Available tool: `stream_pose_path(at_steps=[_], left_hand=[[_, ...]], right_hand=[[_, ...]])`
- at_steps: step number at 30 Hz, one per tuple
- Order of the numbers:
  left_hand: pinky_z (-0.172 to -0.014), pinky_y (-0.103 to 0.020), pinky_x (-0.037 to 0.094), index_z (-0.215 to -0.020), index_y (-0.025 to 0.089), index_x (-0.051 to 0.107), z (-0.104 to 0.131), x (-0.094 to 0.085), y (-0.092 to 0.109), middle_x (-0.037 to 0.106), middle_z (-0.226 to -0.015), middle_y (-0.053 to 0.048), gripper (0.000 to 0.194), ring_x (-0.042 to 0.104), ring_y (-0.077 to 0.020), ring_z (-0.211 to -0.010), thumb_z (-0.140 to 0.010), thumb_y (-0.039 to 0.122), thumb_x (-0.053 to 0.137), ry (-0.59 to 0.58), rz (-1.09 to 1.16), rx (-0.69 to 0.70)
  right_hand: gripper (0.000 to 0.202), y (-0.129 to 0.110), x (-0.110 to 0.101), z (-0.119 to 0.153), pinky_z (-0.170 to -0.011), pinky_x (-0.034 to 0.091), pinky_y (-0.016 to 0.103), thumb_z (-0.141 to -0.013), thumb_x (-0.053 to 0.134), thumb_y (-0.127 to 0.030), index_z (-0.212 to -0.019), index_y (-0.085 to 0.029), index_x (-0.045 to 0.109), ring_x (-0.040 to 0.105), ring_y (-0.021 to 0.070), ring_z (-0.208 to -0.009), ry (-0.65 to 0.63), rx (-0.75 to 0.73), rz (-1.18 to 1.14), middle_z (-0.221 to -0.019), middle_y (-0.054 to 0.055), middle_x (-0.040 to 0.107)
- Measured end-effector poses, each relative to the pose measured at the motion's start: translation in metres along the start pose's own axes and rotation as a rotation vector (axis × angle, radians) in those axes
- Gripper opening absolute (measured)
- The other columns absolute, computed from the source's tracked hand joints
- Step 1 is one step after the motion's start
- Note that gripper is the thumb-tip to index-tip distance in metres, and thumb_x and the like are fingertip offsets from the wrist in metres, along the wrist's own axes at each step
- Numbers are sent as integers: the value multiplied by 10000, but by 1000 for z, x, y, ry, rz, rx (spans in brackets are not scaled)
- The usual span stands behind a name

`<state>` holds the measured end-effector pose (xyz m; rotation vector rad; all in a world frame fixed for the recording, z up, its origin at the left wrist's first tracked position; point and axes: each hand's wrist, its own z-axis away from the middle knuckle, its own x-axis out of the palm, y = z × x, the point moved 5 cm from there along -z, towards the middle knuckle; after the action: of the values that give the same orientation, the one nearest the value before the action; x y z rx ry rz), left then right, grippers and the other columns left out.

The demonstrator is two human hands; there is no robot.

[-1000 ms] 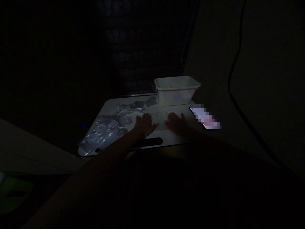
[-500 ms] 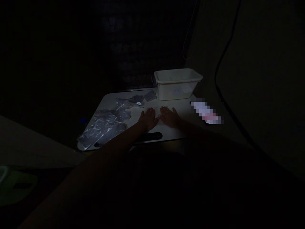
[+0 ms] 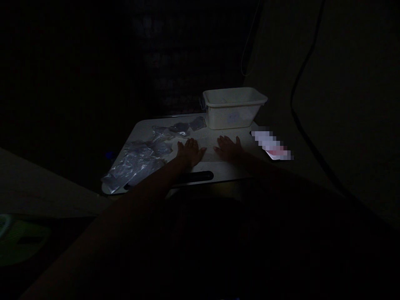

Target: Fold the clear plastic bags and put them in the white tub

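Observation:
In the head view my left hand (image 3: 190, 153) lies flat on a small white table (image 3: 229, 171), its fingers stretched and thumb out. My right hand (image 3: 229, 148) rests beside it, also flat with spread fingers. Between and under them is a thin, pale, flat sheet (image 3: 209, 155), perhaps clear plastic; its outline is hard to make out in the dark. Left of my left hand, crumpled clear plastic bags (image 3: 136, 160) lie in a heap that trails toward the back of the table.
A white plastic tub (image 3: 229, 118) stands at the table's back right. A phone with a blurred bright screen (image 3: 270, 145) lies at the right edge. The front edge has a dark slot (image 3: 200, 176). A dark cable (image 3: 293, 108) hangs at right. Something green (image 3: 25, 241) is low left.
My hands have slid apart over the sheet, the left one to the left and the right one to the right. The heap of bags and the tub stay in place.

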<state>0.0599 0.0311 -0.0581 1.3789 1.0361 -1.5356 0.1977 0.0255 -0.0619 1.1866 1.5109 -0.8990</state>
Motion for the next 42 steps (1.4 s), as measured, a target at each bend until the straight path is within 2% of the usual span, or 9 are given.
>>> stream_pose_path(at_steps=[5, 9, 17, 24, 30, 35, 38, 42], left_hand=[[-952, -451, 119, -1256, 82, 197, -4, -7, 12, 180, -1333, -112, 548, 123, -218, -1218, -816, 382, 69, 77, -19, 81], [-959, -387, 154, -1247, 55, 209, -8, 0, 22, 200, -1325, -124, 513, 146, -203, -1213, -824, 326, 104, 78, -24, 132], [-952, -419, 145, -1264, 47, 160, -7, 5, 12, 147, -1333, -153, 649, 92, -233, -1222, -790, 479, 66, 31, -2, 66], [-937, -466, 134, -1266, 39, 152, -8, 5, 6, 140, -1330, -170, 736, 86, -265, -1218, -748, 559, 84, 25, -9, 16], [-925, -496, 134, -1272, 69, 153, -9, 7, 3, 147, -1334, -149, 717, 93, -259, -1219, -751, 548, 36, 33, -3, 2], [-925, -508, 117, -1265, 71, 180, -6, 1, 1, 163, -1331, -144, 687, 107, -257, -1217, -767, 517, 24, 46, -16, -33], [-940, -483, 108, -1258, 70, 201, -5, -5, 6, 169, -1331, -136, 626, 107, -241, -1219, -793, 461, 50, 85, -20, -9], [-956, -425, 136, -1254, 67, 207, -6, -3, 16, 179, -1331, -118, 553, 117, -208, -1220, -817, 377, 68, 79, 5, 82]], right_hand=[[432, -10, -6, -10, -923, 142, 499, -818, 194, -266, -1170, -87, 369, 270, 207, -1167, 5, -20, -3, -1262, 131, 342], [435, -22, 1, -11, -920, 199, 457, -810, 203, -241, -1190, -83, 346, 272, 193, -1169, -29, -114, -31, -1273, 122, 327], [481, -17, 9, -7, -908, 196, 496, -814, 195, -375, -1207, -130, 326, 260, 212, -1175, -26, -68, 5, -1294, 115, 286], [556, -7, 10, -7, -905, 179, 522, -798, 183, -453, -1220, -113, 306, 241, 239, -1178, -40, -14, 13, -1296, 126, 279], [549, 1, 13, -6, -906, 163, 534, -803, 163, -444, -1224, -121, 305, 249, 240, -1175, -50, 15, 20, -1298, 112, 278], [530, 5, 8, -6, -902, 144, 544, -810, 159, -425, -1193, -118, 358, 275, 245, -1162, 23, 33, 35, -1272, 130, 323], [517, 1, 1, -9, -908, 140, 537, -819, 150, -385, -1185, -89, 364, 273, 235, -1165, 46, 49, 28, -1259, 147, 338], [483, -14, -2, -11, -918, 174, 502, -823, 160, -351, -1205, -111, 333, 251, 203, -1180, -19, -30, -11, -1284, 115, 306]])
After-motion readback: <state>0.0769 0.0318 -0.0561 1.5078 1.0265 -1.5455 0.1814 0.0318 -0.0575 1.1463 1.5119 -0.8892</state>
